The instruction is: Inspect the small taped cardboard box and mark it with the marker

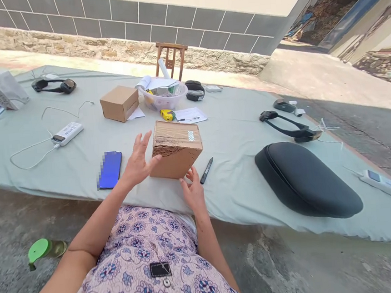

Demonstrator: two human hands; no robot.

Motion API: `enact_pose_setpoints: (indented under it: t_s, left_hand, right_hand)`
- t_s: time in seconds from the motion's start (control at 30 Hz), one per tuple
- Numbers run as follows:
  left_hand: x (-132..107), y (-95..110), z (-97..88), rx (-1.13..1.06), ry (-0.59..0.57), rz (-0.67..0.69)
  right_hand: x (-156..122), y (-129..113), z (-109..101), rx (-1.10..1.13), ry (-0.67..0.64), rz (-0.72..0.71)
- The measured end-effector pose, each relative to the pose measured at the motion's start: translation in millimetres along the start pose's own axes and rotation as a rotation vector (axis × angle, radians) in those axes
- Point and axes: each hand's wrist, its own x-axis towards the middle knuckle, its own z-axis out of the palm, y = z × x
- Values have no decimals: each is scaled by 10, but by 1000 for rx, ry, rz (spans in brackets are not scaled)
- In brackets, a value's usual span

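Observation:
A brown cardboard box (177, 152) stands in front of me near the table's front edge. Dark wavy marks run along its upper front edge, and white print shows on its top. My left hand (138, 163) is open at the box's left side, fingers raised and spread, the thumb close to the front face. At the lower right corner of the box, my right hand (194, 190) has its thumb and bent fingers closed round the edge. A black marker pen (206, 170) lies just right of that hand. Left of my left hand is a phone (111, 169) with a blue screen.
Behind the box are a smaller carton (119, 104), a plastic basket (164, 102), a yellow tape measure (167, 115) and papers. A black case (308, 180) and dark headsets (290, 131) lie right. A white power bank (67, 133) with a cable lies left.

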Motion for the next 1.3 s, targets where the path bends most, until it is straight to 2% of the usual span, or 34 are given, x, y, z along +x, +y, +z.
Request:
enact_pose_setpoints:
  t_s: [0.1,0.2,0.33,0.4,0.5,0.57,0.63,0.73,0.8,0.9,0.97,1.07,1.13,1.3]
  left_hand:
    - [103,29,173,-113,14,5]
    - [97,-12,244,-240,86,-47]
    - [-14,-220,218,-548,97,-211]
    - [-76,-394,187,-633,115,-335]
    - [-167,-669,133,-443,191,-493]
    - [-217,-798,80,-313,211,-516]
    - [-243,-842,6,-266,250,-506]
    - [-223,-738,-102,-257,396,-440]
    - [-187,-597,-117,-238,434,-343]
    - [-146,-388,-3,-111,348,-172]
    - [-134,-298,122,-5,323,-110]
    - [-130,-246,264,83,341,-117]
    - [-128,-247,294,115,341,-132]
    - [-109,-296,254,199,307,-138]
  right_hand:
    - [-21,-17,7,3,-32,0]
    - [-32,-57,-35,-23,48,-37]
    - [-10,-191,-160,-132,246,-229]
    - [22,-280,-192,-205,288,-356]
    - [83,-397,-129,-310,285,-470]
    - [115,-446,-21,-340,266,-494]
    - [134,-472,101,-341,257,-495]
    - [143,-488,231,-338,274,-497]
    - [153,-503,262,-339,299,-502]
    - [197,-556,252,-352,342,-467]
    - [247,-604,235,-375,365,-414]
    - [328,-658,224,-420,406,-353]
    - [370,-661,225,-436,429,-350]
    - [382,-563,172,-369,420,-510]
